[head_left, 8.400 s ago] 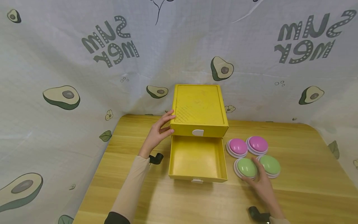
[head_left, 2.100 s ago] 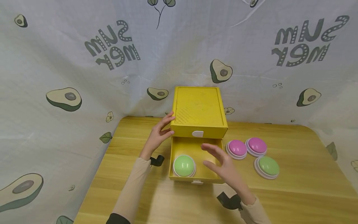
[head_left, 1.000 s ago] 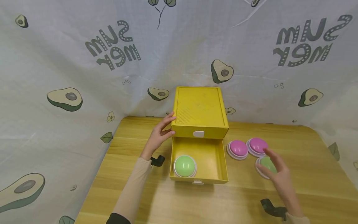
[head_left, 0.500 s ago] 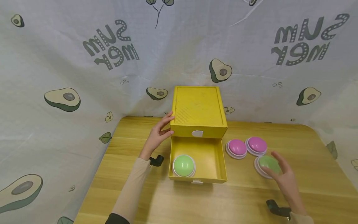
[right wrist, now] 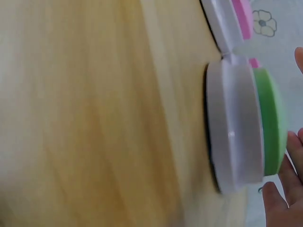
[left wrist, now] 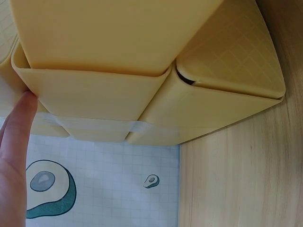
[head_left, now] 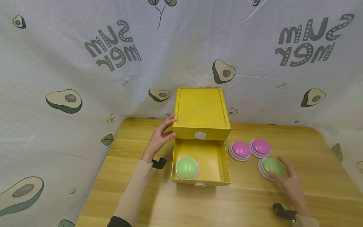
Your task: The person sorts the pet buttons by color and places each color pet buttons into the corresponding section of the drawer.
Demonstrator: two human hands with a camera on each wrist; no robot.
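Over from the drawer (head_left: 212,162), where it was 2.1 s ago, my right hand (head_left: 291,184) has moved to the green button (head_left: 273,167) on the table (head_left: 113,189). Its thumb and index finger stand apart, spread about the green dome; the right wrist view shows fingers just beside it, and I cannot tell whether they touch. This button rests flat on its white base, well to the right of the drawer.

Just beyond it lie 2 pink buttons (head_left: 241,149), near each other, 1 of them just beside the drawer's right wall. The other green button (head_left: 186,168) has come off the table since 8.4 s ago and sits dome up in the drawer's front left corner.

My left hand (head_left: 157,140) stays at the left edge of the yellow box (head_left: 201,107), fingers spread, thumb at the front corner. Below its white handle (head_left: 200,135), the drawer stands pulled out.
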